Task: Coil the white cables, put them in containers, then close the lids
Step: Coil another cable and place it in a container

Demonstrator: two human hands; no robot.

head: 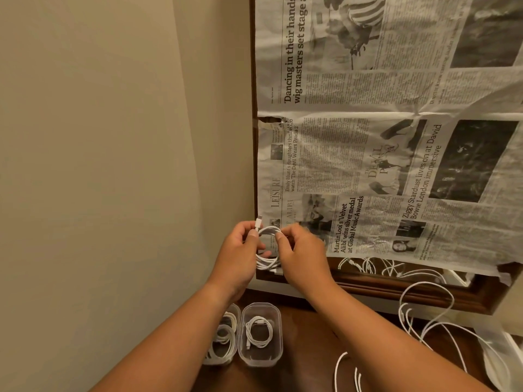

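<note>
A coiled white cable (267, 261) is held up in front of the wall between both hands. My left hand (240, 256) grips the coil's left side, with its plug end sticking up above the thumb. My right hand (302, 256) pinches the top of the coil from the right. Below, on the dark wooden surface, stand two clear plastic containers. The right container (261, 360) holds one coiled cable. The left container (226, 360), partly hidden by my left forearm, also holds coiled cable.
Loose white cables (424, 329) sprawl over the wooden surface at the right. A framed mirror covered with newspaper (368, 165) leans behind, its uncovered lower strip reflecting cables. A beige wall (113, 165) fills the left.
</note>
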